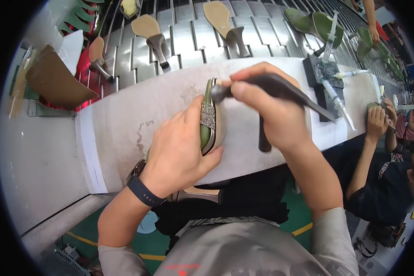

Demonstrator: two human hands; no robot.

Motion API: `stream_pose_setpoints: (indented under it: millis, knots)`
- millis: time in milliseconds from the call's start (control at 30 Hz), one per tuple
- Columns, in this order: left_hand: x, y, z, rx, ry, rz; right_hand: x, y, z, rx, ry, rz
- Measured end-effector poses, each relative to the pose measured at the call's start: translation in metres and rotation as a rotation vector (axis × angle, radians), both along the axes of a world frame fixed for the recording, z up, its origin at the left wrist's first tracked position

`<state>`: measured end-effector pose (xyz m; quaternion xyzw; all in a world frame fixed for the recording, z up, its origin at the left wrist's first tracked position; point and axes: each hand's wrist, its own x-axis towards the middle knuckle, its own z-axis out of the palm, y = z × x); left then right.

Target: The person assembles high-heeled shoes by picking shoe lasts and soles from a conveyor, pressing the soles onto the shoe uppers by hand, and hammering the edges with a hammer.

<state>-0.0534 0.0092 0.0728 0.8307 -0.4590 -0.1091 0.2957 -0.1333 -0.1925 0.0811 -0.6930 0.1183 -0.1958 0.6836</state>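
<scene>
My left hand (179, 145) is wrapped round a green shoe (205, 138) with a glittery stone-covered band and a pale sole. The shoe is tilted on its side over the light bench top (124, 129), sole edge toward the right. In my right hand (280, 106) is a dark cobbler's hammer (285, 87), gripped with the fingers closed. Its round face touches or nearly touches the sole edge near the shoe's far end; I cannot tell which. The hammer's long thin peen points to the right, and the handle's end shows below my hand.
Beyond the bench runs a metal slat conveyor (184, 46), carrying tan-soled shoes (147, 27) and green shoes (303, 20). A dark block (324, 83) with several syringes (336, 94) stands at the right. Another person's hands (377, 119) work farther right. Brown cardboard (55, 76) stands at the left.
</scene>
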Motion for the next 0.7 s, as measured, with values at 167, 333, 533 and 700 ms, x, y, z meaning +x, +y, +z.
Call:
stream_pose_setpoints:
  millis: [167, 333, 533, 700]
  knots:
    - [0.011, 0.008, 0.004, -0.055, 0.139, -0.047, 0.036, -0.035, -0.052, 0.103, 0.105, -0.067]
    - [0.001, 0.030, 0.066, -0.755, 0.304, 0.049, 0.001, -0.028, -0.055, 0.037, 0.087, -0.089]
    - [-0.018, 0.029, 0.082, -0.678, 0.199, -0.085, -0.051, 0.024, 0.026, -0.040, -0.139, -0.031]
    - [-0.037, 0.018, 0.076, -0.687, 0.030, -0.077, -0.101, 0.063, 0.101, -0.243, -0.586, 0.222]
